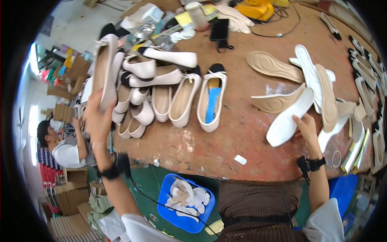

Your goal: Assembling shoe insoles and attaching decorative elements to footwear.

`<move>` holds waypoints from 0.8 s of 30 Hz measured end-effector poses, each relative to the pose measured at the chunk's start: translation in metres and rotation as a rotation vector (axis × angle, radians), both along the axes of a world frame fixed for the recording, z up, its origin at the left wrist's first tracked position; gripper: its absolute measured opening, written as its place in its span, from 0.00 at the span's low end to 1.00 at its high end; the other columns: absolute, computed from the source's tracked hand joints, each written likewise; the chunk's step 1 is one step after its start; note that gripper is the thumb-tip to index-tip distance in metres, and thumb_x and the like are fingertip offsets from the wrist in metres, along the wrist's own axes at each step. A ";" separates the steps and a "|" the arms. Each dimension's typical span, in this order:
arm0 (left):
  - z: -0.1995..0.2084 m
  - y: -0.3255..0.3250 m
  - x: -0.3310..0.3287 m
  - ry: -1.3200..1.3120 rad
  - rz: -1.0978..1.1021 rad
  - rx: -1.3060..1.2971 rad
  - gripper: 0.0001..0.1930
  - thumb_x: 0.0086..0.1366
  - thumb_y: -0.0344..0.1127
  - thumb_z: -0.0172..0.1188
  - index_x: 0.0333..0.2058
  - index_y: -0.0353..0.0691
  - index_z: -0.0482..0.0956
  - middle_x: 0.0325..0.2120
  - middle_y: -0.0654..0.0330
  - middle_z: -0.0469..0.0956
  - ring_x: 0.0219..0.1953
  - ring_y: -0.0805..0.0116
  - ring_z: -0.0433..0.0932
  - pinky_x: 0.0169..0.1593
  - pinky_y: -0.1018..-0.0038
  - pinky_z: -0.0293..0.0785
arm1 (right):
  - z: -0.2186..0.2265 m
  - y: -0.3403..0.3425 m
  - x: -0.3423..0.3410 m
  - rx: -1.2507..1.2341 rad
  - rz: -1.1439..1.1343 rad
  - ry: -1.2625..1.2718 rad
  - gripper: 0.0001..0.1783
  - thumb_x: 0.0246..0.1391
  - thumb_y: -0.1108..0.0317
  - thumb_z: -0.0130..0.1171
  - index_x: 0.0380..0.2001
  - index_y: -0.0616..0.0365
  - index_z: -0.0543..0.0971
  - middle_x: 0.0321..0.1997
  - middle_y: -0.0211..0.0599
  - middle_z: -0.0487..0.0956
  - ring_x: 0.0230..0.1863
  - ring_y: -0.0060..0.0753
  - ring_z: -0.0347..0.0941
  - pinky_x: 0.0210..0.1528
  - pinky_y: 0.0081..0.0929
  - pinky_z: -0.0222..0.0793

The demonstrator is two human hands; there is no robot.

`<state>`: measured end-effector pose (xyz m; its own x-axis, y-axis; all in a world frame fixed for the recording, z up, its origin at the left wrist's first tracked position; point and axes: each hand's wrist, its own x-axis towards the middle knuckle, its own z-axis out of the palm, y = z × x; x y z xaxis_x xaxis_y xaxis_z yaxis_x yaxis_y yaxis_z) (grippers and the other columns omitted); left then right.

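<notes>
My left hand [96, 113] grips the heel end of a white ballet flat [105, 64] with a black toe, held up at the left side of the table. Beside it is a pile of similar flats [161, 76], some stacked on others. One flat [211, 99] at the pile's right end has a blue piece inside. At the right, my right hand [308, 129] is closed on the edge of a white insole [288, 121], thumb on top. Around that hand lie beige insoles [274, 66] and more white insoles [309, 76], partly overlapping.
A black phone [219, 30], a yellow machine [254, 9] and clutter sit at the table's far side. More flats [365, 88] line the right edge. Below the table stands a blue basin [167, 213] of insole pieces. Another person [68, 149] works at the left.
</notes>
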<state>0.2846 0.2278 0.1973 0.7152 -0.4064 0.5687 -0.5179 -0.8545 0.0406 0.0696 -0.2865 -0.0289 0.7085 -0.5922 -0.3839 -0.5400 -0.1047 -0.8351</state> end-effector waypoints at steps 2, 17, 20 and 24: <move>-0.012 -0.001 0.044 -0.030 0.243 0.072 0.23 0.56 0.29 0.65 0.51 0.31 0.76 0.50 0.43 0.75 0.54 0.46 0.73 0.60 0.59 0.67 | 0.018 0.006 -0.007 0.248 0.021 -0.240 0.11 0.56 0.70 0.60 0.39 0.67 0.79 0.33 0.37 0.80 0.31 0.25 0.78 0.28 0.25 0.77; -0.183 -0.190 -0.096 0.352 0.003 -0.439 0.08 0.55 0.36 0.68 0.31 0.38 0.86 0.46 0.56 0.82 0.48 0.52 0.78 0.52 0.61 0.74 | 0.082 -0.008 -0.080 0.614 -0.102 -0.721 0.37 0.69 0.42 0.41 0.66 0.62 0.63 0.54 0.42 0.78 0.37 0.26 0.75 0.40 0.25 0.77; -0.150 -0.155 -0.144 0.317 -0.232 -0.411 0.07 0.47 0.28 0.73 0.28 0.36 0.86 0.51 0.51 0.79 0.51 0.50 0.78 0.53 0.63 0.75 | 0.101 -0.007 -0.085 0.158 -0.034 -0.583 0.35 0.70 0.43 0.39 0.61 0.63 0.71 0.58 0.42 0.77 0.42 0.24 0.74 0.45 0.21 0.72; -0.151 -0.118 -0.201 0.451 -0.375 -0.242 0.09 0.43 0.27 0.72 0.27 0.36 0.85 0.54 0.47 0.77 0.56 0.45 0.75 0.57 0.58 0.71 | 0.114 0.014 -0.077 -0.756 0.337 -0.557 0.30 0.67 0.50 0.46 0.56 0.66 0.77 0.59 0.47 0.75 0.57 0.40 0.72 0.61 0.33 0.63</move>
